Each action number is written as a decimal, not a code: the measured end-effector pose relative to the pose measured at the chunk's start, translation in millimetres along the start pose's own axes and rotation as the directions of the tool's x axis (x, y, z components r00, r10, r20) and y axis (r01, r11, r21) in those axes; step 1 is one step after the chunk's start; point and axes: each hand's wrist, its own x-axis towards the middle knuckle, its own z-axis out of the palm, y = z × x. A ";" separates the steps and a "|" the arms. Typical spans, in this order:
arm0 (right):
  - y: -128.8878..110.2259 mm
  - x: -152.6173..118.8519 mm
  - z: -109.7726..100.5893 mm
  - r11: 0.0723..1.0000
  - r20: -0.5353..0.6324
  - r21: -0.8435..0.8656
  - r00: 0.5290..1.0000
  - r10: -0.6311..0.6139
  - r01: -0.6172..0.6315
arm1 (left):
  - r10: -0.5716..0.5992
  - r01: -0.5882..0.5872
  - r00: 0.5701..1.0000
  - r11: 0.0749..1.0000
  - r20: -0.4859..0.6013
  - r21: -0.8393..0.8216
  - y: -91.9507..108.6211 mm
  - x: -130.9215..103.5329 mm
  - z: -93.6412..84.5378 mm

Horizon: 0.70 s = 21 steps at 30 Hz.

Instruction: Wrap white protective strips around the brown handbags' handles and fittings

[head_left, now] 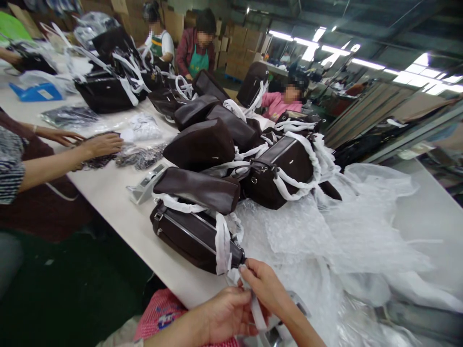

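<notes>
Watching the head feed; clock centred on the near bag, 12 at the top.

Near bag [186,238]: dark brown, lying on the table [119,214] by its near edge, long axis about 10 to 4. Buckle [158,217] at 10, white-wrapped handle [223,246] looped over the end at 4.

Right hand [265,286] at 4: thumb and fingers pinched on a white strip [257,311] at that end of the bag. Can't tell if it has the bag's corner too. Left hand [229,313] at 5: fingers curled at the same strip lower down; can't confirm a real grip vs just guiding. Can't tell paper from plastic on the strip either.

Handling, my read: bag light to moderate, soft-sided but holding its shape, so maybe padded. Smooth faces could slip and scuff under nails or metal. I'd hold the body broadside near both ends, off the buckle and handle wrap. Strip looks thin and limp: pinch close to the bag, pull gently, it may tear.

Around it: second brown bag [197,188] against it at 12, bag with wrapped handles [278,168] between 1 and 2, clear plastic sheeting [307,231] at 3, grey dispenser [146,183] between 10 and 11. Co-worker's hand [104,144] farther out the same way, well apart.
</notes>
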 end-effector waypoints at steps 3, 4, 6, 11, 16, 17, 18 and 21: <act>2.5 6.3 -2.6 1.000 0.028 0.022 1.000 -0.008 0.008 | -0.022 0.030 0.997 0.994 0.077 -0.102 -2.3 1.6 4.2; 4.1 9.0 -3.4 1.000 0.029 0.022 1.000 -0.010 0.009 | -0.020 0.029 0.998 0.989 0.067 -0.148 -3.0 2.5 6.3; 5.8 14.4 -5.7 1.000 0.031 0.018 0.999 -0.014 0.014 | 0.006 -0.012 1.000 0.971 -0.029 -0.240 -3.7 5.3 10.8; 1.8 2.2 -21.7 0.999 0.008 0.037 0.999 -0.034 0.034 | 0.074 -0.148 0.972 0.932 -0.225 -0.331 0.7 14.2 19.7; 29.5 -61.4 -26.5 0.994 -0.255 -0.102 0.965 -0.060 0.035 | 0.082 -0.158 0.962 0.945 -0.260 -0.287 7.6 15.5 22.1; 38.0 -72.9 -21.5 0.996 -0.213 -0.088 0.976 -0.046 0.028 | 0.089 -0.170 0.957 0.943 -0.275 -0.286 8.3 15.7 22.1; 45.5 -81.9 -14.8 0.999 -0.168 -0.049 0.985 -0.029 0.021 | 0.105 -0.188 0.953 0.941 -0.286 -0.280 8.8 16.2 22.2; 55.2 -90.2 9.4 0.996 -0.157 0.086 0.987 0.015 -0.001 | 0.166 -0.232 0.948 0.945 -0.271 -0.232 7.8 20.3 22.0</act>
